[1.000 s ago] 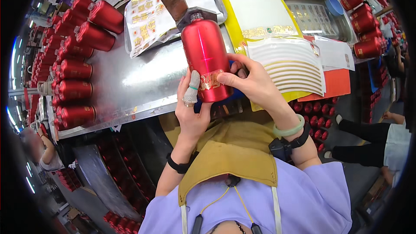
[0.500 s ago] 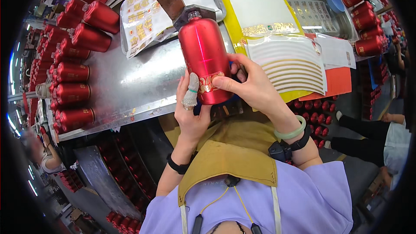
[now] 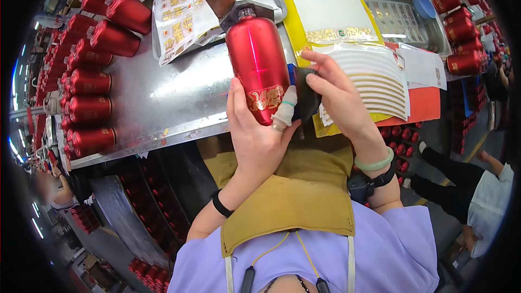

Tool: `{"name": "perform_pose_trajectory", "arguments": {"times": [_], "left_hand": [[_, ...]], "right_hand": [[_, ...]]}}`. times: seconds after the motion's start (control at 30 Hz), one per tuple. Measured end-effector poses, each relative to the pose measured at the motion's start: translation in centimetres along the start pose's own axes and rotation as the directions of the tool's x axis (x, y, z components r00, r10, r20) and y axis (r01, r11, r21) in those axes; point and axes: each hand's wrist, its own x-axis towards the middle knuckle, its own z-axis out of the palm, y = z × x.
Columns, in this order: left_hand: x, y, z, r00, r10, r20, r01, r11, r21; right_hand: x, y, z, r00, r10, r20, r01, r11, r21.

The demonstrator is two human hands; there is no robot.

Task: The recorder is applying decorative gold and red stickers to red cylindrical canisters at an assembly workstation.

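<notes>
A glossy red bottle (image 3: 258,57) lies with its neck pointing away, against a dark metal fitting (image 3: 247,12). Around its near end runs a gold patterned decal (image 3: 266,99). My left hand (image 3: 255,135) wraps that end; a finger in a white cover with a green band presses beside the decal. My right hand (image 3: 339,89) is off the bottle to the right, fingers apart. Next to its thumb is a black rounded piece (image 3: 308,95) with a blue edge against the bottle; whether the hand touches it, I cannot tell.
Several red bottles (image 3: 89,109) line the left of the metal table (image 3: 163,89). Gold decal sheets (image 3: 179,21) lie behind. To the right are a yellow board (image 3: 293,16), gold-striped sheets (image 3: 374,84) and a metal tray (image 3: 401,0) with a blue bowl (image 3: 423,5). Another person (image 3: 488,195) stands far right.
My right hand has left the decal and moved right and away from the bottle. My left hand has shifted right across the near end, its covered finger now right of the decal's middle.
</notes>
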Motion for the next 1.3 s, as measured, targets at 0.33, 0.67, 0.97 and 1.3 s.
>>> {"name": "perform_pose_trajectory", "arguments": {"times": [0.33, 0.67, 0.97, 1.3], "left_hand": [[0.2, -3.3, 0.6, 0.955, -0.296, -0.029, 0.246, 0.839, -0.485], [1.7, -2.7, -1.8, 0.975, -0.207, 0.084, 0.223, 0.893, -0.390], [1.8, -2.1, -2.1, 0.970, -0.223, 0.099, 0.237, 0.767, -0.596], [2.6, -0.1, -1.2, 0.923, -0.378, 0.074, 0.349, 0.736, -0.580]], "right_hand": [[-0.8, -0.2, 3.6, 0.857, -0.513, -0.056, 0.339, 0.643, -0.687], [-0.4, 0.6, -1.3, 0.880, -0.425, -0.211, 0.300, 0.843, -0.446], [-1.1, 1.0, 0.7, 0.945, -0.306, -0.114, 0.267, 0.925, -0.269], [-1.3, 1.5, 1.0, 0.959, -0.268, -0.097, 0.233, 0.932, -0.278]]}}
